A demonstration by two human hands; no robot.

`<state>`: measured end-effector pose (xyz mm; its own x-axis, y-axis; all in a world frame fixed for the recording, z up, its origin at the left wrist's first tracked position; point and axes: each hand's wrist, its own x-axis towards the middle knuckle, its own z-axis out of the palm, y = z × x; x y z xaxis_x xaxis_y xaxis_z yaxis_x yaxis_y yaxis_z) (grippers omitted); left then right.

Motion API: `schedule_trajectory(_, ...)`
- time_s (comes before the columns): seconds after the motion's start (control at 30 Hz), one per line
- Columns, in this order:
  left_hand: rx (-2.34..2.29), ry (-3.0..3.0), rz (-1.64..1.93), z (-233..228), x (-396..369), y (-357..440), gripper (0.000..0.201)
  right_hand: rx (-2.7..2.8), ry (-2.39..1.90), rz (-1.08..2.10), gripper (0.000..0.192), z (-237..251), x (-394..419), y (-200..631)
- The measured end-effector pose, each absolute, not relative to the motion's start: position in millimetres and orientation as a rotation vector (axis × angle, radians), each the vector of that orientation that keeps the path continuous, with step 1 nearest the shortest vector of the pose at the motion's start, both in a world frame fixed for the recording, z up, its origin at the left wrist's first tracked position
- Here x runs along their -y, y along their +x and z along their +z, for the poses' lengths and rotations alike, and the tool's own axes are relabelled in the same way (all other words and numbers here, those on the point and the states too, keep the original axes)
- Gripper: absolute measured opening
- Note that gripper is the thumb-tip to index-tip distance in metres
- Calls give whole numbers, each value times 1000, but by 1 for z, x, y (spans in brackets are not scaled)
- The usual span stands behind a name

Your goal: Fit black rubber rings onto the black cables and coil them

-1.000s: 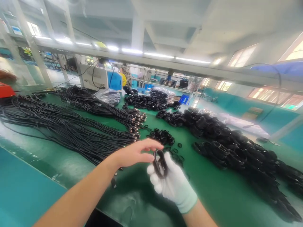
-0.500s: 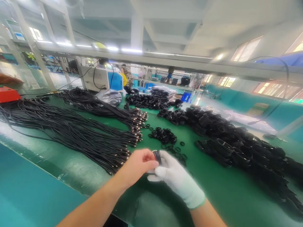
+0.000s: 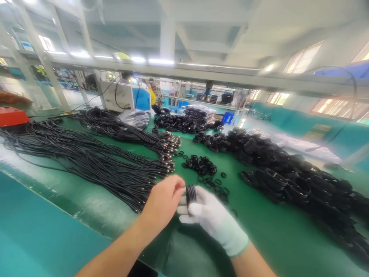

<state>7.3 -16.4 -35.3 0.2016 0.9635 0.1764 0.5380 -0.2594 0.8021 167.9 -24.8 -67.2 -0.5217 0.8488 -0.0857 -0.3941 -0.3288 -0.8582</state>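
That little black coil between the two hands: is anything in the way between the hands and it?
Nothing visible is. The black coil is already pinched between the bare left hand and the gloved right hand, above the green table. The loose black rings lie farther back, apart from both hands.

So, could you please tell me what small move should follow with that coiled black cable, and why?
Probably lay the coiled cable on the heap of coiled cables: both the bare left hand and gloved right hand pinch it, already wound tight.
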Motion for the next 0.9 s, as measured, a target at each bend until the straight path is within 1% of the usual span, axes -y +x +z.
schedule_trajectory(0.07,-1438,2095,1015,-36,16,8,27,1058,-729,1931,50,-68,25,167)
schedule_trajectory(0.13,-1391,2208,1019,-39,15,9,35,1092,-758,1902,54,-69,26,166)
schedule_trajectory(0.27,-1359,2159,1140,-52,11,10,31,1103,-744,1901,57,-71,27,163)
schedule_trajectory(0.37,-1306,1976,1221,-61,4,11,28,1080,-704,1918,55,-71,29,161)
schedule_trajectory(0.47,-1322,1840,1154,-58,-2,10,22,1042,-643,1971,46,-72,27,162)
schedule_trajectory(0.53,-1287,1817,1042,-48,-6,7,16,973,-502,2057,37,-74,25,165)
schedule_trajectory(0.57,-1246,1807,992,-41,-8,4,14,921,-421,2109,35,-75,24,168)
schedule_trajectory(0.63,-1188,1778,951,-31,-14,-3,16,812,-305,2192,39,-76,22,173)
schedule_trajectory(0.7,-1256,1774,1017,-30,-21,-11,22,771,-301,2220,47,-74,22,176)
schedule_trajectory(0.73,-1335,1788,1076,-33,-25,-15,23,809,-354,2190,50,-72,23,177)
schedule_trajectory(0.8,-1501,1836,1176,-47,-34,-22,23,1054,-646,1959,50,-66,21,178)
schedule_trajectory(0.87,-1588,1895,1143,-65,-43,-26,24,1325,-1090,1528,48,-57,12,186)
schedule_trajectory(0.9,-1600,1923,1097,-73,-47,-28,25,1373,-1272,1320,47,-52,5,196)
